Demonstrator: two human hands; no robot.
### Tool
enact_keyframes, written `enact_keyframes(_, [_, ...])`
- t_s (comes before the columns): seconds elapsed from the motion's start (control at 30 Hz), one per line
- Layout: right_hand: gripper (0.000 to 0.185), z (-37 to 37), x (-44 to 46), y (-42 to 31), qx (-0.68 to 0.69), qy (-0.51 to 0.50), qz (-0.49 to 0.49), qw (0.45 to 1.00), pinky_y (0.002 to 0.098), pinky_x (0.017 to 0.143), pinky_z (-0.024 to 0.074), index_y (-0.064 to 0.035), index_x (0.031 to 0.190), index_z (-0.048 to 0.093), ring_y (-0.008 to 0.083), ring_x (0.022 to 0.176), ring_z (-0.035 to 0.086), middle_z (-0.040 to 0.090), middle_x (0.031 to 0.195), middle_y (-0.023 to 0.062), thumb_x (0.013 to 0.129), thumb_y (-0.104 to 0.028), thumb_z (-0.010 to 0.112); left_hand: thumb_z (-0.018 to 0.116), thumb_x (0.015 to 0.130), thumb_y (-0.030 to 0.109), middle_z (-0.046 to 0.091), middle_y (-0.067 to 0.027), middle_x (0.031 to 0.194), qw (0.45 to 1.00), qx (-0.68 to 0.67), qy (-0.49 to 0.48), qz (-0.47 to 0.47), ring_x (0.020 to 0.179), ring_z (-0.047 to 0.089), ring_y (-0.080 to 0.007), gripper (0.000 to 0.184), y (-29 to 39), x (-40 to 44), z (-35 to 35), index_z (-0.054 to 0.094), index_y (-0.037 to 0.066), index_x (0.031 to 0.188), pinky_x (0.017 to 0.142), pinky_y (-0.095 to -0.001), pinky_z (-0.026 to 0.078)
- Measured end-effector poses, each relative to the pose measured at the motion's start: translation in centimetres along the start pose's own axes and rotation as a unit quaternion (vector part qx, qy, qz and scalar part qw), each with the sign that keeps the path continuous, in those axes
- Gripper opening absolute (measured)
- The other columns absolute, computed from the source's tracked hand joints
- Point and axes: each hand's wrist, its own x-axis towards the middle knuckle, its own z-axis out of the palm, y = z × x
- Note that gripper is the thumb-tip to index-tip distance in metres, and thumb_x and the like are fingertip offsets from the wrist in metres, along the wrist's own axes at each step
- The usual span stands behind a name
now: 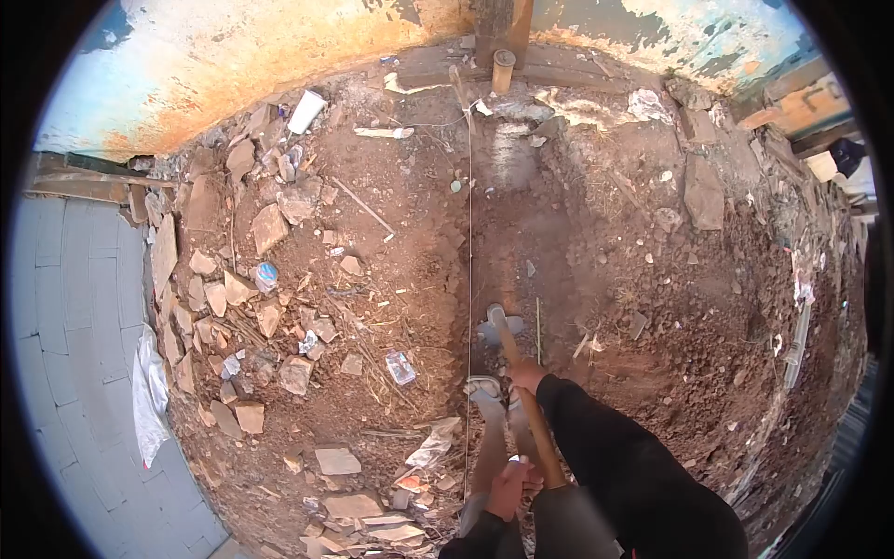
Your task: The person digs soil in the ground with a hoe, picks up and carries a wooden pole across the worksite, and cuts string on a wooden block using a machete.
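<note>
My right hand is wrapped round the wooden handle of a hoe, fairly near its head. The hoe's greyish blade rests on the reddish soil in the trench, just ahead of my feet. Closer to my body, my left hand has its fingers curled beside the handle, apart from it as far as I can see. A small pale spot shows at its fingertips, too small to name. Dark sleeves cover both arms. A taut string runs lengthwise just left of the hoe.
Broken stone and tile pieces litter the left, with a white cup near the peeling wall. A wooden stake and a post stand at the far end. Grey blocks border the left side. Loose soil lies right.
</note>
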Motion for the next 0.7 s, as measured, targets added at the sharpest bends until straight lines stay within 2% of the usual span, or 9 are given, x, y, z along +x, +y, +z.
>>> enact_keyframes(0.03, [0.025,-1.4,-0.1,0.0,0.008,-0.021,-0.036,0.999,0.0405,0.057,0.0512,0.0026,0.084,0.065,0.0281,0.064,0.065,0.068,0.077,0.0152,0.084,-0.022,0.065,0.055,0.099,0.039,0.064,-0.0063,0.072,0.999,-0.046,0.019,0.013,0.060,0.063,-0.0130,0.038,0.9,-0.2,-0.7,0.059,0.002,0.103,0.053,-0.0261,0.051])
enact_keyframes(0.1, [0.022,-5.9,-4.6,-6.7,0.081,0.019,0.074,0.994,0.0382,0.052,0.0489,-0.0011,0.083,0.066,0.0214,0.058,0.062,0.064,0.069,0.0093,0.085,-0.023,0.066,0.049,0.100,0.043,0.067,-0.0136,0.081,0.997,0.019,0.035,0.061,0.070,0.068,-0.0216,0.044,3.0,-0.4,-2.8,0.054,0.000,0.106,0.066,-0.0333,0.057])
enact_keyframes(0.13, [0.026,-7.4,-6.5,-7.4,0.117,0.004,0.078,0.990,0.0364,0.047,0.0467,-0.0025,0.096,0.064,0.0166,0.052,0.057,0.060,0.065,0.0046,0.086,-0.027,0.068,0.049,0.100,0.041,0.067,-0.0145,0.081,0.997,0.021,0.052,0.059,0.069,0.068,-0.0230,0.042,3.3,-0.2,-4.2,0.054,0.000,0.107,0.066,-0.0339,0.057])
enact_keyframes(0.23, [0.034,-11.4,-11.2,-7.4,0.165,0.011,0.070,0.984,0.0320,0.044,0.0448,-0.0023,0.108,0.060,0.0145,0.048,0.053,0.057,0.064,0.0022,0.087,-0.027,0.067,0.050,0.098,0.038,0.067,-0.0157,0.080,0.990,0.066,0.086,0.094,0.067,0.068,-0.0257,0.038,3.7,-1.0,-9.1,0.053,0.001,0.107,0.062,-0.0362,0.058])
enact_keyframes(0.4, [0.041,-24.1,-35.3,-13.0,0.214,0.081,0.023,0.973,0.0262,0.043,0.0431,-0.0021,0.123,0.052,0.0089,0.050,0.051,0.055,0.070,0.0015,0.092,-0.026,0.066,0.053,0.095,0.043,0.067,-0.0188,0.082,0.974,0.133,0.181,0.030,0.065,0.068,-0.0295,0.041,2.4,-5.9,-19.7,0.052,0.004,0.107,0.059,-0.0412,0.057])
enact_keyframes(0.5, [0.050,-28.6,-49.7,-9.0,0.190,0.188,-0.021,0.963,0.0270,0.044,0.0441,-0.0008,0.126,0.047,0.0093,0.049,0.050,0.054,0.073,0.0017,0.087,-0.019,0.072,0.052,0.094,0.046,0.068,-0.0198,0.085,0.947,0.246,0.205,-0.001,0.067,0.068,-0.0313,0.043,1.2,-9.3,-26.5,0.052,0.005,0.109,0.060,-0.0439,0.057])
enact_keyframes(0.6, [0.054,-29.9,-62.5,-10.9,0.267,0.281,-0.048,0.920,0.0260,0.045,0.0439,-0.0010,0.126,0.045,0.0099,0.050,0.051,0.054,0.073,0.0021,0.082,-0.012,0.074,0.051,0.094,0.049,0.068,-0.0207,0.089,0.882,0.426,0.197,0.027,0.068,0.068,-0.0331,0.046,1.4,-12.3,-30.1,0.052,0.005,0.110,0.060,-0.0465,0.056])
enact_keyframes(0.63, [0.054,-30.2,-64.1,-10.0,0.267,0.286,-0.057,0.919,0.0260,0.045,0.0439,-0.0010,0.126,0.045,0.0099,0.050,0.051,0.054,0.073,0.0021,0.082,-0.012,0.074,0.051,0.094,0.050,0.068,-0.0210,0.090,0.847,0.497,0.182,0.057,0.069,0.068,-0.0337,0.047,1.6,-13.2,-30.9,0.052,0.006,0.111,0.061,-0.0474,0.056])
enact_keyframes(0.7, [0.048,-31.3,-66.6,-9.2,0.362,0.341,-0.148,0.855,0.0260,0.044,0.0433,-0.0034,0.121,0.047,0.0105,0.049,0.050,0.052,0.071,0.0014,0.081,-0.009,0.074,0.050,0.094,0.052,0.069,-0.0217,0.092,0.740,0.641,0.136,0.152,0.070,0.068,-0.0349,0.049,3.1,-14.3,-30.9,0.052,0.006,0.112,0.061,-0.0492,0.056])
